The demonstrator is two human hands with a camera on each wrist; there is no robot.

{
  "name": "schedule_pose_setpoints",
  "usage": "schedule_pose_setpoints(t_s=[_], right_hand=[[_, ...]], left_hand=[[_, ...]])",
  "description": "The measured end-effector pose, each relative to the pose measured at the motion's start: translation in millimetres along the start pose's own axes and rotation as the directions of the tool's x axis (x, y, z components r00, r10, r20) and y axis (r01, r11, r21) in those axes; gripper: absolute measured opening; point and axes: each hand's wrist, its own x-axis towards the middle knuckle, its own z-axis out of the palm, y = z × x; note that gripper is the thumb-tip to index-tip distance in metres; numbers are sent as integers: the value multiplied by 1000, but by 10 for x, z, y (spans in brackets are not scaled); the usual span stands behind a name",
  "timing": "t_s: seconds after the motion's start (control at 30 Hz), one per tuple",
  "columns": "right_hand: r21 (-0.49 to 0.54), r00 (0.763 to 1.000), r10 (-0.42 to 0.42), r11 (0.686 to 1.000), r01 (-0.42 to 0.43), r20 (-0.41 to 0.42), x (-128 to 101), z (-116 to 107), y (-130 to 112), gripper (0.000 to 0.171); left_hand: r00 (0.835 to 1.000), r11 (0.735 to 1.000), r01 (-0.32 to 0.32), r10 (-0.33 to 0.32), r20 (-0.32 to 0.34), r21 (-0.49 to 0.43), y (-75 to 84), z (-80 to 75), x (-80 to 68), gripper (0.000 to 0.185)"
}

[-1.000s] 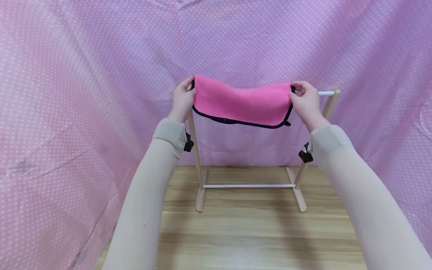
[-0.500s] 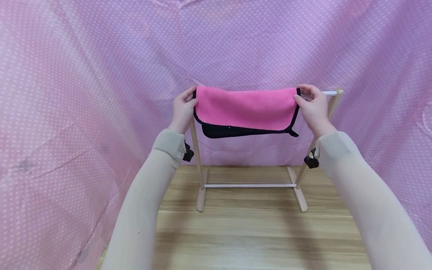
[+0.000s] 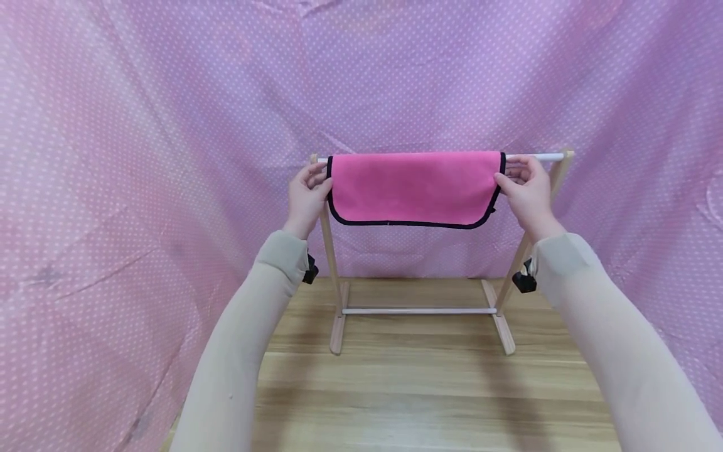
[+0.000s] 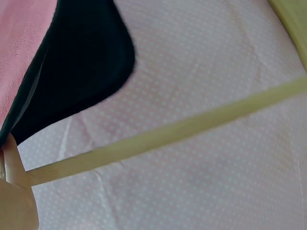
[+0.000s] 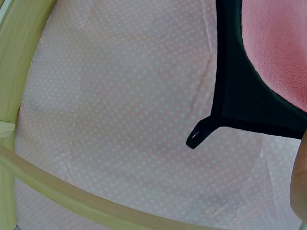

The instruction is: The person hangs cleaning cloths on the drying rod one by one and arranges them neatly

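At the top rail point(image 3: 533, 157) of the wooden rack point(image 3: 334, 289) we hold a pink cloth point(image 3: 415, 187) by its two side edges, one hand at each end. Our left hand point(image 3: 305, 196) is raised at the cloth's left edge with fingers curled and the fingertips point(image 3: 323, 184) pinching the black-trimmed border just below the rail; our right hand point(image 3: 525, 188) mirrors it at the right edge, fingers bent and closed on the border there. Both forearms, in beige sleeves point(image 3: 257, 326), reach forward and upward from the lower corners of the head view, well apart and roughly symmetrical, wrists slightly bent inward toward the cloth. We see a small black device strapped at each wrist. The cloth lies draped over the white rail, hanging flat and level between the hands, with its pink face toward us, a thin black trim running round the rounded lower corners and along the bottom edge. From the left wrist view the pink face point(image 4: 19, 43) and a black underside point(image 4: 81, 62) both show, with a wooden bar point(image 4: 192, 129) crossing beneath; from the right wrist view the black underside carries a small loop tab point(image 5: 199, 134) at its corner. The rack stands upright on a wooden tabletop point(image 3: 429, 402), its feet joined by a lower white rod point(image 3: 418, 311), and pink dotted fabric point(image 3: 141, 157) hangs behind and to both sides
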Motion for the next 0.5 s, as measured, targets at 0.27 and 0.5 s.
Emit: schedule_pose_setpoints(t_s=[0.27, 0.5], right_hand=[[5, 998, 11, 1000, -12, 59, -25, -28, 36, 25], [-8, 997, 29, 1000, -29, 68, -7, -19, -62, 29]], left_hand=[[1000, 999, -16, 16, -6, 28, -60, 3, -18, 34], [999, 996, -48, 50, -17, 76, -34, 45, 4, 31]])
